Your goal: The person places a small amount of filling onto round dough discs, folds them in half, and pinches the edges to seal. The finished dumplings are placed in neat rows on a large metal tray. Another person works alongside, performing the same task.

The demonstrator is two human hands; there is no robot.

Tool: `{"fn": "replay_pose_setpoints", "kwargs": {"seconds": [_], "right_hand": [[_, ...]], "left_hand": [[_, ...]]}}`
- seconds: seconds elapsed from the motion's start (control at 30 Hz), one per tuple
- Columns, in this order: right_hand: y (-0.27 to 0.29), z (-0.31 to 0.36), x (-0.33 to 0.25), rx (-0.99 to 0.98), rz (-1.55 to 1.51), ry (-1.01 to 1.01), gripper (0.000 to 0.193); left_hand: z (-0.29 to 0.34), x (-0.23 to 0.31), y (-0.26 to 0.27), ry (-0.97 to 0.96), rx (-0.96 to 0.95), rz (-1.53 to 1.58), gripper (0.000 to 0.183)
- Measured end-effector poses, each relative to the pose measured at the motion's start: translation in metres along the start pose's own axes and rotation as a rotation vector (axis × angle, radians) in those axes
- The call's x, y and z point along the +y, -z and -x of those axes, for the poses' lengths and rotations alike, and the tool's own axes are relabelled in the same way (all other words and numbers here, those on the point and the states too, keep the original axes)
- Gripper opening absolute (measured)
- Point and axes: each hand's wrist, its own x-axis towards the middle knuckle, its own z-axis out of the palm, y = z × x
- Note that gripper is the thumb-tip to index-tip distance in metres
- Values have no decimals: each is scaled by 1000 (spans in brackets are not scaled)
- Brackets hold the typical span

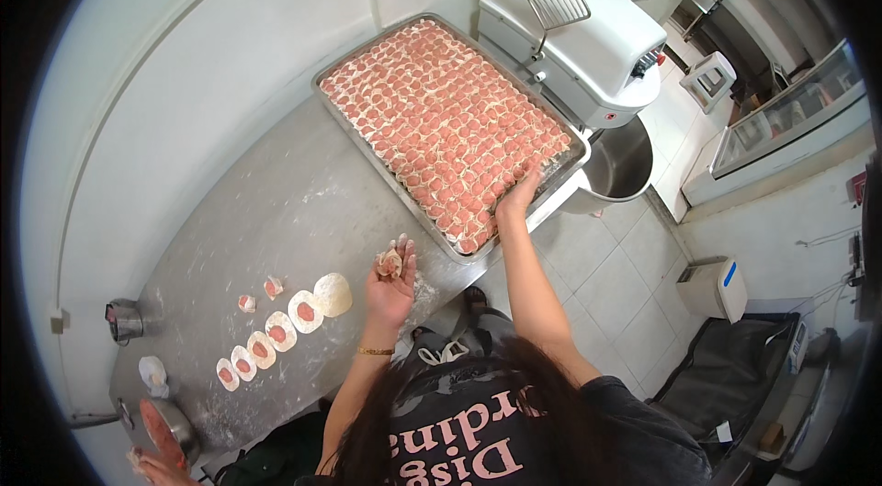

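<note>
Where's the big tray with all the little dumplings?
In the head view, the tray is upper middle, at the steel table's far end, beside the white machine; the right hand is at its lower-right edge.

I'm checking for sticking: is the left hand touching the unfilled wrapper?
Apart: the head view shows counter between the left hand and the unfilled wrapper.
</note>
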Motion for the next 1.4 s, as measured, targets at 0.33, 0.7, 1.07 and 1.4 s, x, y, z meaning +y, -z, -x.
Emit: {"fn": "replay_pose_setpoints", "kwargs": {"seconds": [0.33, 0.7, 1.07, 1.4], "right_hand": [[-16, -19, -43, 286, 86, 254, 66], [16, -72, -31, 259, 200, 337, 67], [25, -89, -64, 120, 309, 162, 50], [-47, 99, -95, -1047, 1303, 191, 53]], "left_hand": [[3, -2, -12, -11, 10, -10, 40], [10, -11, -18, -133, 104, -110, 39], [9, -40, -23, -269, 224, -273, 40], [-40, -98, -31, -249, 112, -219, 43]]}}
